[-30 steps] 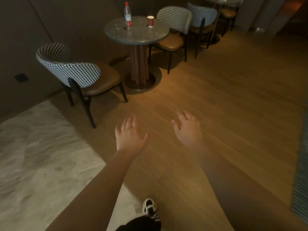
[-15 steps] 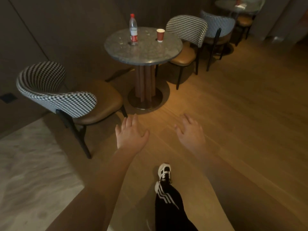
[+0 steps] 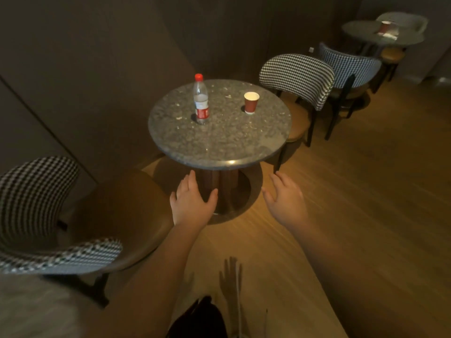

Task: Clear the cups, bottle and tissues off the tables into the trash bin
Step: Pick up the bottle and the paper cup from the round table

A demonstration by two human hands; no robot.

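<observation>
Grey speckled stone forms the round tabletop (image 3: 219,140), which stands on a dark wooden pedestal. A bottle (image 3: 201,101) with a red cap and red label stands upright left of the tabletop's centre, toward the far edge. A red cup (image 3: 251,103) stands upright to its right, well apart from it, nearer the far right edge. Both hands hover below the near edge, palms down, holding nothing: the left hand (image 3: 191,203) has its fingers straight and thumb spread, and the right hand (image 3: 285,200) is likewise spread and relaxed. Checked chairs stand at the left (image 3: 44,215) and the far right (image 3: 296,76) of the tabletop. A second tabletop (image 3: 383,35) in the far right corner carries another cup (image 3: 385,27) and something pale and flat beside it, too blurred to name.
</observation>
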